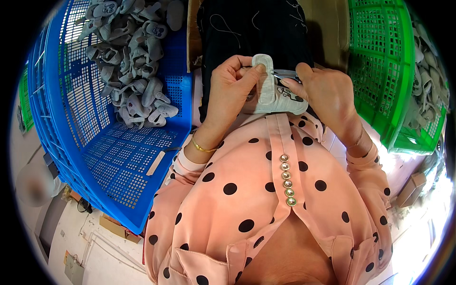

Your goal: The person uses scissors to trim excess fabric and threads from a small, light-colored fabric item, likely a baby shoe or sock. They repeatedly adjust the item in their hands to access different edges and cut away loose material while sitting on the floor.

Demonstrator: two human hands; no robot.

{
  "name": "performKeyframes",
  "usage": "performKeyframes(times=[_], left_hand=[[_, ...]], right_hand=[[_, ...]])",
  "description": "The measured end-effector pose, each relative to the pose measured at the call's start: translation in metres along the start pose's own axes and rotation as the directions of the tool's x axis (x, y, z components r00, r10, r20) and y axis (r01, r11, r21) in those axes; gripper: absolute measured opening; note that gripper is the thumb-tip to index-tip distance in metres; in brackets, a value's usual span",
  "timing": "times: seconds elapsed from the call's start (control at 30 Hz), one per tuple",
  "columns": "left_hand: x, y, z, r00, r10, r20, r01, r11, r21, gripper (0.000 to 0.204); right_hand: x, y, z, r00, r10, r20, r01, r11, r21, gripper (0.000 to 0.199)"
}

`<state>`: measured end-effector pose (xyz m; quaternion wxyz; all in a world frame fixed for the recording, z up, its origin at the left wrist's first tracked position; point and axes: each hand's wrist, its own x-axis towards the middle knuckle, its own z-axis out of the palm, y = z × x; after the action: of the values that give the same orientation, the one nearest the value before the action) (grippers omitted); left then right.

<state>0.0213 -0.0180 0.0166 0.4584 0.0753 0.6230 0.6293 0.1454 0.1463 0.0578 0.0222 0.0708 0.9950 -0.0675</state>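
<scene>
My left hand (pixel 230 90) pinches the strap of a small pale grey cloth shoe (pixel 285 105) between thumb and fingers, above my lap. The strap stands up with stitching round its edge, and the toe carries a dark embroidered pattern. In my right hand (pixel 330 92) is a small pair of metal scissors (pixel 285 74), closed in the fingers. Their blades point left and reach the strap's edge. The right fingers partly cover the handles and the shoe's right side.
To the left, a blue plastic basket (pixel 128 156) holds a heap of similar grey shoes (pixel 137 61). On the right stands a green plastic basket (pixel 380 71), with more grey pieces (pixel 430 80) beyond its wall. Cardboard (pixel 330 28) shows behind my dark-clothed lap (pixel 247 33), which has loose threads on it.
</scene>
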Motion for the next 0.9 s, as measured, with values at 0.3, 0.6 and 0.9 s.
performKeyframes(times=[0.3, 0.6, 0.9], left_hand=[[-0.001, 0.001, 0.004, 1.0, 0.028, -0.003, -0.028, 1.0, 0.002, 0.016], [0.001, -0.006, 0.005, 1.0, 0.001, -0.029, -0.002, 0.999, -0.052, 0.017], [0.001, -0.003, 0.006, 0.999, 0.01, -0.043, -0.013, 0.998, -0.064, 0.016]], right_hand=[[-0.001, -0.004, -0.002, 1.0, 0.03, 0.01, -0.03, 1.0, -0.003, 0.043], [0.001, 0.006, 0.005, 0.997, -0.076, 0.019, 0.072, 0.986, 0.15, 0.039], [0.003, 0.012, -0.009, 0.997, -0.002, 0.072, -0.003, 0.998, 0.061, 0.039]])
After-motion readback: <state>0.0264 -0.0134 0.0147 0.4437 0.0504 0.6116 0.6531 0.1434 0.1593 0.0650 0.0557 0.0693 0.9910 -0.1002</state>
